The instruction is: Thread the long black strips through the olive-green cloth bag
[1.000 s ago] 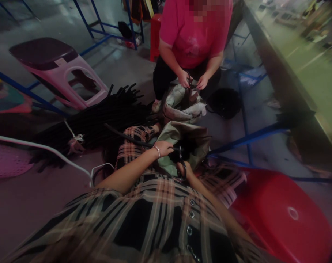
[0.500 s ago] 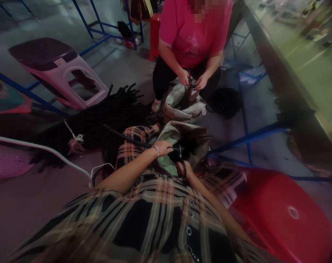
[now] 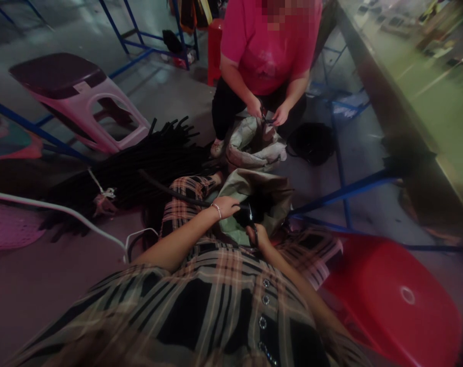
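Note:
My left hand (image 3: pixel 227 207) is closed around a long black tube (image 3: pixel 178 194) near its right end. The rest of the tube trails left across my plaid trouser leg. My right hand (image 3: pixel 256 233) grips black-handled scissors (image 3: pixel 251 216), their shiny blades pointing up at the tube's end. Both hands are over the mouth of a greenish-tan sack (image 3: pixel 231 228) between my knees. Dark pieces lie inside the sack, too dim to make out singly.
A big bundle of black tubes (image 3: pixel 139 163) lies on the floor at left, beside a pink stool (image 3: pixel 120 104). Opposite, a co-worker in a pink shirt (image 3: pixel 269 56) works over another sack (image 3: pixel 247 153). At right are a red stool (image 3: pixel 392 300) and blue table legs (image 3: pixel 346 191).
The scissors' handles have drawn closer together in my right hand, with the blades still at the tube. The tube's far left end has shifted slightly left and up.

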`<state>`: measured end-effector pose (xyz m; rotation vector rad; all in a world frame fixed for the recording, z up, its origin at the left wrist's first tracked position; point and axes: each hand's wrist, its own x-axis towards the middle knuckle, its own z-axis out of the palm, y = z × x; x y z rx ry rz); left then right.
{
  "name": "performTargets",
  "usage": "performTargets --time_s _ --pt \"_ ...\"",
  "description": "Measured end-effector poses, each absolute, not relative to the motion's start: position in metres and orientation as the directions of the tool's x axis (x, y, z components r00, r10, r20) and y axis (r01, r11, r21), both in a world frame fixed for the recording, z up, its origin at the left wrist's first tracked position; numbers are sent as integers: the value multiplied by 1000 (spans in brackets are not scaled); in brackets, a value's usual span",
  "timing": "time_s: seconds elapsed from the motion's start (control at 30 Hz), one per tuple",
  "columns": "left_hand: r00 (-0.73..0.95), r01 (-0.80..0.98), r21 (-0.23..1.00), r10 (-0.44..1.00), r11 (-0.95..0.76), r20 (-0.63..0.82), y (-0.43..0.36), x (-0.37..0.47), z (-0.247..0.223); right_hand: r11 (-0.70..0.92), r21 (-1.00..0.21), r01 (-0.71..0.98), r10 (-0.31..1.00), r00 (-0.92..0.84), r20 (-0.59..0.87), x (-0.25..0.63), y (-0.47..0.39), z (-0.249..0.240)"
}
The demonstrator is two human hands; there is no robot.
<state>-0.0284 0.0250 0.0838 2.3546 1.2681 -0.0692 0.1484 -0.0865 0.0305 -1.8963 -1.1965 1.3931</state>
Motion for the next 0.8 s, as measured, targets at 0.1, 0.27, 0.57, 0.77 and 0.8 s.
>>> performTargets --time_s 0.1,0.27,0.57,0.77,0.8 --pt "580 793 380 781 -476 -233 25 -28 80 -520 -788 328 850 112 -515 148 -86 31" --pt "563 803 373 797 -465 -218 26 -28 82 -513 -808 289 852 54 -521 148 -86 35" --pt "527 822 361 828 -440 -192 19 -22 86 -466 -840 277 835 -177 -521 148 -89 28" --pt "548 812 375 806 -447 -224 12 -14 86 -469 -846 255 830 -202 -521 147 -90 35" --pt "548 812 380 803 -443 -234 11 -13 86 -470 -845 255 830 -198 -522 147 -89 35"
